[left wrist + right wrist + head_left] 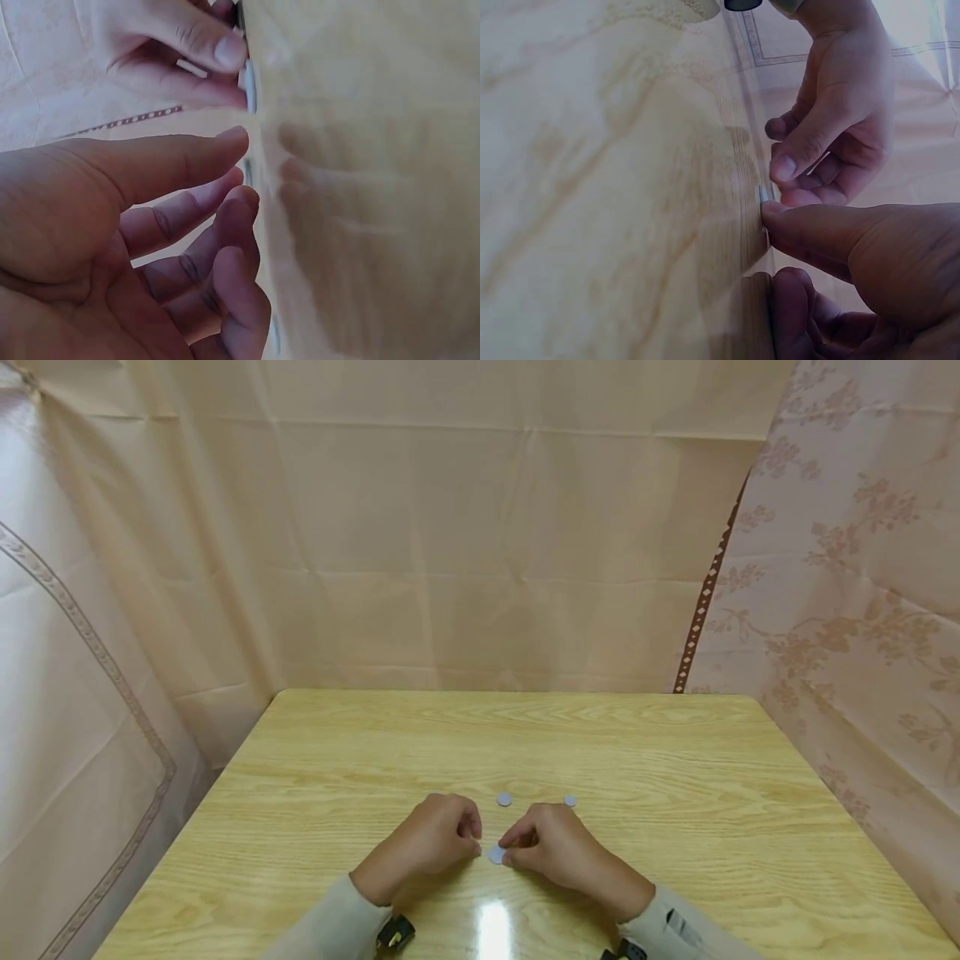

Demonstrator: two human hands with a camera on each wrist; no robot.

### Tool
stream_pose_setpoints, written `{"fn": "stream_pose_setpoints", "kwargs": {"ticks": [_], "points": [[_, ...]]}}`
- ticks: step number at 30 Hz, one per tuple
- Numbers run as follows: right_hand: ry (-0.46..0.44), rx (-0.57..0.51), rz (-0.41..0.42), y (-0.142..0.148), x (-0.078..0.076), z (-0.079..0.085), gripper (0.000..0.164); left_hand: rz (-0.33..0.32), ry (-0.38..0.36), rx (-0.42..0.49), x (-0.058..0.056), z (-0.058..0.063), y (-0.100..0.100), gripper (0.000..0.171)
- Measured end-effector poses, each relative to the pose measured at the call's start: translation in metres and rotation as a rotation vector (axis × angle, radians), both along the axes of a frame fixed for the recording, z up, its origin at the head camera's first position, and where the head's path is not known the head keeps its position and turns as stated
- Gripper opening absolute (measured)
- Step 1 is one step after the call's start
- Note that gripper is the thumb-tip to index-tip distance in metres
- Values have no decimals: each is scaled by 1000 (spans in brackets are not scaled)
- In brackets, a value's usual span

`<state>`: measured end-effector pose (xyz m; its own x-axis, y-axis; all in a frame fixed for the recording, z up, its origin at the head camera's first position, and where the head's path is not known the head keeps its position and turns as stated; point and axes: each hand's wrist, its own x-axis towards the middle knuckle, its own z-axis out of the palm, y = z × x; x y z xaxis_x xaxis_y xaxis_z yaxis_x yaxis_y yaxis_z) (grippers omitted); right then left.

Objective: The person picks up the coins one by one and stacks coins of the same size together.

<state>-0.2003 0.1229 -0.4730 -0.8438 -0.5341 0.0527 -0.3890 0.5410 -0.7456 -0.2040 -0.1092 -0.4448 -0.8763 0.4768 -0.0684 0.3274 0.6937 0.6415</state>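
A small flat pale disc (497, 854) lies near the middle of the table, its edge pinched between the thumb and fingers of my right hand (551, 845). In the left wrist view, this disc (251, 86) shows edge-on at the right fingertips. Just to its left is my left hand (438, 835), fingers loosely bent and nothing between them. Seen from the right wrist, the left thumb and fingers (786, 166) stand close beside the disc (763, 193). Another pale disc (504, 799) lies farther back, between the hands. A further disc (570, 800) sits just behind the right hand.
The wood-grain table (337, 743) has a glossy top with a bright light reflection (494, 927) near its front. A beige curtain (465, 527) hangs behind it, and a floral curtain (862, 610) runs along the right side. Dark wrist straps (395, 932) show below the hands.
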Motion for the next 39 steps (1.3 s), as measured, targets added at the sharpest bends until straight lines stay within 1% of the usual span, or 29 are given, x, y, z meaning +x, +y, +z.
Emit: {"fn": "stream_pose_setpoints", "kwargs": {"ticks": [3,10,14,17,22,26,30,39], "points": [[-5,-2,2,0,0,0,10,34,5,19,-5,3,-7,14],[-6,-1,5,0,0,0,9,134,20,25,-18,8,-22,9],[-2,4,-4,1,0,0,9,183,16,36,-24,10,-29,8],[0,8,-9,1,0,0,9,215,27,36,-28,10,-33,8],[0,6,-7,1,1,1,9,256,23,36,-33,9,-40,9],[-9,7,-8,1,1,1,9,279,0,27,-35,8,-43,13],[-11,4,-5,1,1,1,9,291,-5,0,-37,5,-45,20],[-7,12,-10,0,1,0,10,266,1,-33,-38,0,-45,19]]}}
